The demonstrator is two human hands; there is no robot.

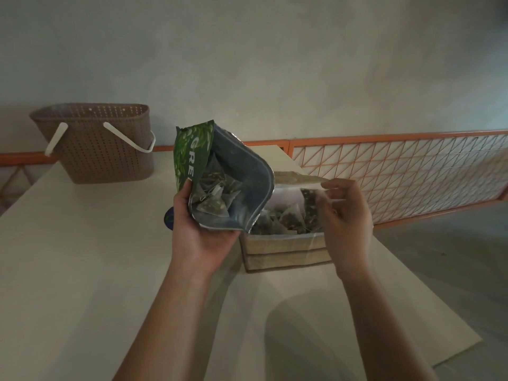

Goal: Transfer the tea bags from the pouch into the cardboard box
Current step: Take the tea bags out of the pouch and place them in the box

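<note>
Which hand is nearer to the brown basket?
Left. The left hand holds the green pouch in front of the brown basket, to its right. The right hand is farther right, over the cardboard box.

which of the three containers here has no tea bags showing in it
The brown perforated basket, standing apart at the table's far left. The green pouch and the cardboard box both show tea bags inside.

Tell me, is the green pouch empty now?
Not empty: several tea bags still show inside the open pouch, which the left hand holds.
</note>
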